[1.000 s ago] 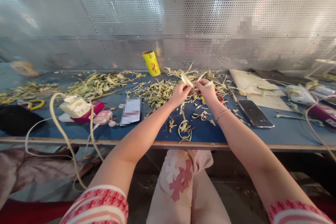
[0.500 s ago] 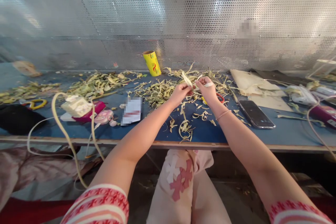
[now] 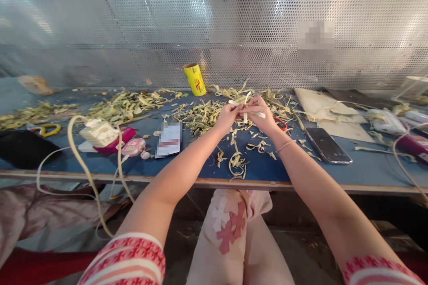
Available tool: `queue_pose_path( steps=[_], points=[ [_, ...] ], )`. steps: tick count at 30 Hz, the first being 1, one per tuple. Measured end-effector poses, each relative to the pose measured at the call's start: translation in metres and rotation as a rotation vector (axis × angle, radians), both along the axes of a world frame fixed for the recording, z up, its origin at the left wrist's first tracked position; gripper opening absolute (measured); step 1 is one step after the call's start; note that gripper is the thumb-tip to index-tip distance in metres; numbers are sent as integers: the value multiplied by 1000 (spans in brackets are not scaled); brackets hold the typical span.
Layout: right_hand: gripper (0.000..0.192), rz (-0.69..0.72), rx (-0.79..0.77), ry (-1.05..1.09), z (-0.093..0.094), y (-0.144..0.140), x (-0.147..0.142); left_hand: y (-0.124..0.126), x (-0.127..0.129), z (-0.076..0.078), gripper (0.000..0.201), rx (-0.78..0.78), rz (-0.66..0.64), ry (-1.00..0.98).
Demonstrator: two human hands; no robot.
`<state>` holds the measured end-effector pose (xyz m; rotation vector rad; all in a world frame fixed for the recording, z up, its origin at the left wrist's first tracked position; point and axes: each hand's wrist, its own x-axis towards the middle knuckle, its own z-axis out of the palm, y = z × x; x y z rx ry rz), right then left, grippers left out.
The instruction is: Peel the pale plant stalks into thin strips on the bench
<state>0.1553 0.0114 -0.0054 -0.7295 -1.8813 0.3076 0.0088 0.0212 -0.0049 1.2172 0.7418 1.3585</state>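
Pale leaf-like strips point(image 3: 259, 115) are pinched between my two hands, above the heap of dried leaf pieces point(image 3: 200, 118). My left hand point(image 3: 227, 118) is closed, its fingertips on the strips. My right hand point(image 3: 261, 111) meets it from the right, fingers closed on the same strips. Short ends stick up and down between the fingertips, and one runs across the right palm. How the strips cross is hidden by the fingers. Just right of my right hand lies a red loop handle point(image 3: 281, 124).
A yellow tube point(image 3: 195, 80) stands tilted at the perforated metal screen point(image 3: 227, 22). One phone point(image 3: 327, 144) lies right, another point(image 3: 169, 139) left. A white plug and cable point(image 3: 100, 132) hang over the table edge point(image 3: 200, 182). Cardboard point(image 3: 327, 107) lies back right; yellow-handled scissors point(image 3: 50, 130) far left.
My hands have come closer together, fingertips now meeting. The strip that stuck up to the left has turned down, and a thin end now points up between the hands.
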Motion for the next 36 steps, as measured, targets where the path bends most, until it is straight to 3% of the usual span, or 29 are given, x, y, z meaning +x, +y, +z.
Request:
queue_pose_path(
  steps=[6,20,30,34,36],
  points=[
    [15,87,3,-148,4,-5,7,3,-6,1,20,59,95,107],
    [6,166,0,-197,2,-2,6,-1,-4,1,22,106,24,64],
    [10,159,-13,-111,2,-2,7,0,-6,3,32,-57,-109,-45],
    [8,71,-114,29,5,-3,3,2,-6,5,28,-101,-135,-86],
    [14,94,-209,123,6,-4,2,4,-7,4,24,-114,-142,-100]
  ],
)
